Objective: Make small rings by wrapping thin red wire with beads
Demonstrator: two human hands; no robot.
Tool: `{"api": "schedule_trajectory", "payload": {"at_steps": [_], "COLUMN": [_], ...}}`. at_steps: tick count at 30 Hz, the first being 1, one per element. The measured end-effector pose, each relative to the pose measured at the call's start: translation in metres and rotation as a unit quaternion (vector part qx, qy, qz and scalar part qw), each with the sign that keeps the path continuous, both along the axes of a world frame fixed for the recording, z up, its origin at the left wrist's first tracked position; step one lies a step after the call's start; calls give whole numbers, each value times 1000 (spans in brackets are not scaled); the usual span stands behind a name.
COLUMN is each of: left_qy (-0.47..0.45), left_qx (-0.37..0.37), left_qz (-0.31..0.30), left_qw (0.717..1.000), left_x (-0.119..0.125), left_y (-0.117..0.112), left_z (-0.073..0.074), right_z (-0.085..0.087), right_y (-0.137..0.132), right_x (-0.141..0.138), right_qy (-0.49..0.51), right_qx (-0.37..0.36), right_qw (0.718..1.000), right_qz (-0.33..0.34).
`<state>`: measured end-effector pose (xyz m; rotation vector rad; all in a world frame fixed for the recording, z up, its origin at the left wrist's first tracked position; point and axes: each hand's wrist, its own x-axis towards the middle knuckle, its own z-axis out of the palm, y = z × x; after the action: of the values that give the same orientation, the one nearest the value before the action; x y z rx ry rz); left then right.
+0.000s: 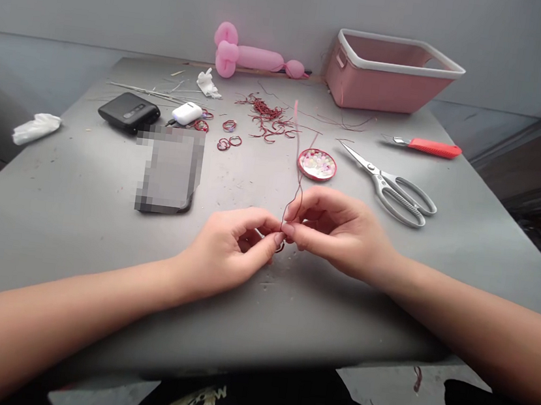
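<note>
Both hands meet over the near middle of the table, fingertips almost touching. My left hand (233,244) is closed, thumb and forefinger pinching a small dark red ring (280,248), mostly hidden by the fingers. With thumb and fingertips, my right hand (336,230) pinches a thin dark red cord (283,214) beside it. Loose cord ends rise from the fingers toward a small round red-rimmed dish (317,164) of pale beads. Whether the cord is tied to the ring I cannot tell. Finished-looking red rings (223,145) lie farther back on the left.
Scissors (391,184) and a red-handled cutter (432,147) lie right. Red cord scraps (266,111) are heaped behind. A phone (170,170), black power bank (130,112) and white earbud case (187,113) lie left. A pink bin (383,88) and pink balloon (258,58) stand at the back.
</note>
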<state>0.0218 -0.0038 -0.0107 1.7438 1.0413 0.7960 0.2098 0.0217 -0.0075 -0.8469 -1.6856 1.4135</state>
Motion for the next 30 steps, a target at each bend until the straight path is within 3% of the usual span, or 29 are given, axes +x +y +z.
{"api": "schedule_trajectory", "payload": {"at_steps": [8,14,17,21,25,30], "left_qy": [-39,-46,-85,-128,-134,-132], "left_qx": [-96,-136,-160,-189,-218,-246], "left_qz": [21,34,54,77,74,83], "left_qw": [994,989,982,971,964,957], "left_x": [0,0,-1,-1,0,0], "left_y": [2,4,5,6,4,4], "left_z": [1,5,5,3,4,6], "right_z": [1,10,10,5,1,2], "right_y": [1,6,7,5,5,3], "right_x": [0,8,8,5,6,8], "right_qy": [59,96,69,13,-10,-44], "right_qx": [-8,-28,-45,-51,-1,24], "right_qw": [998,995,996,998,997,997], "right_qz": [21,-6,-30,29,80,60]}}
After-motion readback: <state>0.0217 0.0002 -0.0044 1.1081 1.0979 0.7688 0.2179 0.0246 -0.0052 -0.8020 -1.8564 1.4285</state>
